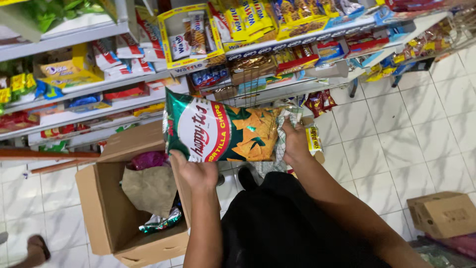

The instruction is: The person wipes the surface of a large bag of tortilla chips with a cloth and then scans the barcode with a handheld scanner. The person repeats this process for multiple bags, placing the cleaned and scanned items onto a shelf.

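Note:
I hold a green bag of tortilla chips (223,131) sideways in front of me, with a red and white oval on its face and orange chips pictured at its right end. My left hand (194,171) grips the bag's lower left edge. My right hand (296,144) grips its right end, along with a checked cloth (282,141). Below and left of the bag stands an open cardboard box (106,213) on the floor, holding crumpled brown paper (148,188), a purple packet (148,160) and a shiny green bag (161,224).
Shop shelves (277,47) packed with snack boxes and packets run across the top. A smaller cardboard box (443,214) sits on the white tiled floor at lower right. Another person's foot (35,250) shows at the bottom left corner.

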